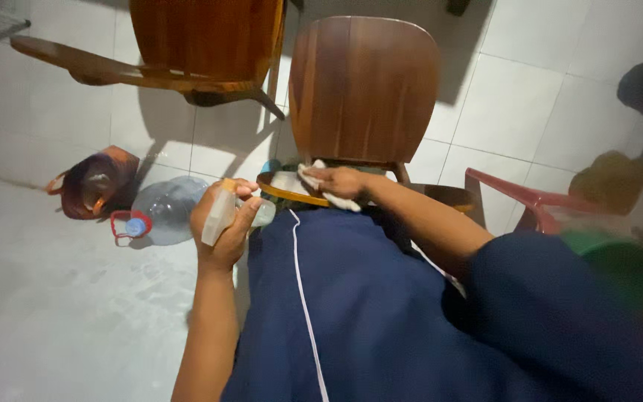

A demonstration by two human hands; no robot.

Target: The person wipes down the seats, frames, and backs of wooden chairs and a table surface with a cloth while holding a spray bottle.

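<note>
Wiping is judged barely begun: a white cloth is pressed flat by the right hand on the wooden chair seat's front edge, a spray bottle gripped by the left hand just beside that chair.

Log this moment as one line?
left hand: holds spray bottle | right hand: presses white cloth on wooden chair seat

Dim indoor light, hard shadows, blurred right edge

Cloth on chair; bottle left of it
</note>
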